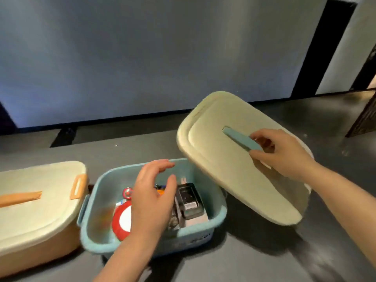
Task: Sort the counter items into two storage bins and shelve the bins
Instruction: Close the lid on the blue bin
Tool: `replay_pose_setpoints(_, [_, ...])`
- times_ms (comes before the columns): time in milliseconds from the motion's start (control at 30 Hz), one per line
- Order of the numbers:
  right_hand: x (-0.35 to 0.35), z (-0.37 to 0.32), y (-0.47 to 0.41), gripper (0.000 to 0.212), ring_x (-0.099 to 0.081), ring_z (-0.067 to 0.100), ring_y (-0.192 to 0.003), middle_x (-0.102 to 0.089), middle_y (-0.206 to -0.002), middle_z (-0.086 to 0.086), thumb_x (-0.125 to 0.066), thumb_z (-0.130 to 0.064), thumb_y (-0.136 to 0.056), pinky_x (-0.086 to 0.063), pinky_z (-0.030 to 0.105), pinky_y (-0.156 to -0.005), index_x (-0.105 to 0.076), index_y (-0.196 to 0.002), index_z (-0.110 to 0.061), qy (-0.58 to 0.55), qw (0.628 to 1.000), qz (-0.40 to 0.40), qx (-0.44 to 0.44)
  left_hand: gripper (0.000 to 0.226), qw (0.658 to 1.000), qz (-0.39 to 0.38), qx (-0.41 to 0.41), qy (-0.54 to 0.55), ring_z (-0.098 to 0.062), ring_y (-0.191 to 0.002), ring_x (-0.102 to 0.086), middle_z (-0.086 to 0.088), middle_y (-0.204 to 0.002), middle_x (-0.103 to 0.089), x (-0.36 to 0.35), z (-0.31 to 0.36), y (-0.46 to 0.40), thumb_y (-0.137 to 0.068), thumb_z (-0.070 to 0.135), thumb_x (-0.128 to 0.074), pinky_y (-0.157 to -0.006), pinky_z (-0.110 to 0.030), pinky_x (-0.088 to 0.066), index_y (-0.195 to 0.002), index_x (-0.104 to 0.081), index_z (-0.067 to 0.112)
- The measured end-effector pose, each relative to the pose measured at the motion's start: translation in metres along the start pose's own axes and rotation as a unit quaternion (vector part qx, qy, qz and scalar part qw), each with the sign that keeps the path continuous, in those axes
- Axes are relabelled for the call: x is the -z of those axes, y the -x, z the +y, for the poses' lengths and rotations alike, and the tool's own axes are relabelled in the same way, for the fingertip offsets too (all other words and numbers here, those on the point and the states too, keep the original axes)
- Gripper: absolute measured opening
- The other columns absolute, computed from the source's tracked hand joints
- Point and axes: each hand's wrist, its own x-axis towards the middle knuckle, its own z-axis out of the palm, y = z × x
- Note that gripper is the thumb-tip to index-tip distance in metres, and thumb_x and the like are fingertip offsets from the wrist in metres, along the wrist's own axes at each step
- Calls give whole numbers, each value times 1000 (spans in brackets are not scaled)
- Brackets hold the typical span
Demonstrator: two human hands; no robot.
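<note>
a: where do we stand with the lid [234,159]?

b: our right hand [284,153] pinches its teal handle [242,139], holding it tilted above and right of the open blue bin [154,237]. it looks light and stiff to us, smooth plastic, so the handle is the sure hold.

a: and our left hand [154,200]?

b: it hovers over the bin's contents, fingers loosely curved and a little spread, gripping nothing.

a: the count?

b: two bins on the counter [264,251]: the blue one, and an orange bin [36,241] with its lid on. two lids, then. inside we make out a red disc [122,220] and a dark device [189,200]; the rest is too blurred to count.
</note>
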Motion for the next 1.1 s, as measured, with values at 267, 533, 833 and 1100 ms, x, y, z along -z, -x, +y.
replay_pose_setpoints(267, [-108, -75, -27, 27, -42, 7, -102, -53, -113, -16, -54, -37, -94, -39, 29, -91, -55, -121, -38, 46, 962, -169, 210, 24, 993, 21, 7, -115, 0, -109, -46, 16, -111, -57, 68, -36, -1, -82, 19, -60, -87, -4, -33, -104, -63, 27])
replay_pose_setpoints(533, [-150, -84, -26, 24, -41, 6, -103, -52, -114, -17, -49, -37, -96, -37, 25, -94, -53, -120, -40, 28, 956, -215, 200, 30, 960, -93, 42, -260, -1, -125, -39, 20, -130, -51, 70, -62, 2, -91, 37, -51, -99, -15, -22, -120, -58, 33])
replay_pose_setpoints(833, [-161, -98, -15, 27, -41, 8, -100, -47, -108, -17, -47, -37, -97, -38, 27, -93, -48, -124, -40, 27, 953, -247, 175, 37, 931, -168, 26, -322, -2, -130, -38, 18, -137, -48, 84, -83, -13, -93, 42, -46, -107, -21, -24, -129, -53, 33])
replay_pose_setpoints(1100, [-162, -85, 1, 26, -43, 2, -105, -52, -110, -21, -61, -40, -89, -35, 22, -90, -56, -114, -40, -60, 984, -135, 94, 38, 928, -181, 21, -324, -7, -133, -34, 15, -144, -41, 59, -73, -13, -94, 41, -45, -111, -26, -24, -132, -48, 35])
